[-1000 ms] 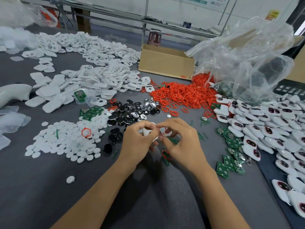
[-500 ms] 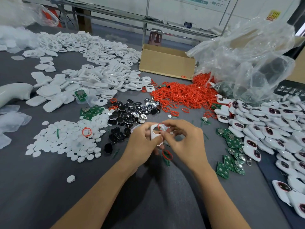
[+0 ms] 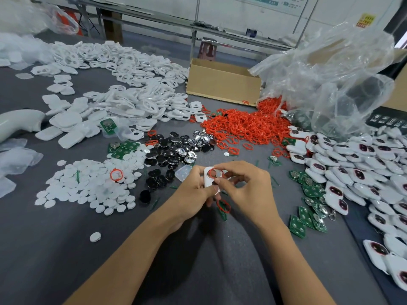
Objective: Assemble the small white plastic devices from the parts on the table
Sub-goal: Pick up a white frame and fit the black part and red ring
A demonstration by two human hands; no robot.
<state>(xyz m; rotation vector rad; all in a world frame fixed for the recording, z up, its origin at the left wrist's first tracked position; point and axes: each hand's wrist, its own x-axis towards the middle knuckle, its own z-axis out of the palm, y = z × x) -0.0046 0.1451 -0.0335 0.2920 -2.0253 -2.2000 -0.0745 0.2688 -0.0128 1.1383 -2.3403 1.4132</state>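
**Desk:** What's different from a second ago?

**Me:** A second back I had both hands bunched together with the part buried between them. Now the white shell (image 3: 208, 181) is out in the open, held off the table well in front of the cardboard box (image 3: 222, 84), on my side of it. My left hand (image 3: 191, 194) has its fingers curled round the shell's lower half. My right hand (image 3: 246, 188) pinches a red ring (image 3: 213, 173) between thumb and forefinger. The ring now lies over the round opening at the shell's top end.

**Desk:** So the ring is in?

**Me:** I'd judge it placed, not seated. It seems to follow the rim of the opening, but I can't tell whether it sits in a groove or only rests on top. Pressing it home is the step in hand, I think.

**Desk:** What can't you see?

**Me:** The shell's underside and near end are behind my fingers. A second red ring (image 3: 223, 205) shows below my hands, further from the box. I can't say whether it lies on the table or hangs from a finger. The heap of red rings (image 3: 246, 126), just in front of the box's right corner, is a blur of loops. The finished devices (image 3: 352, 168) to the box's right run off the frame edge
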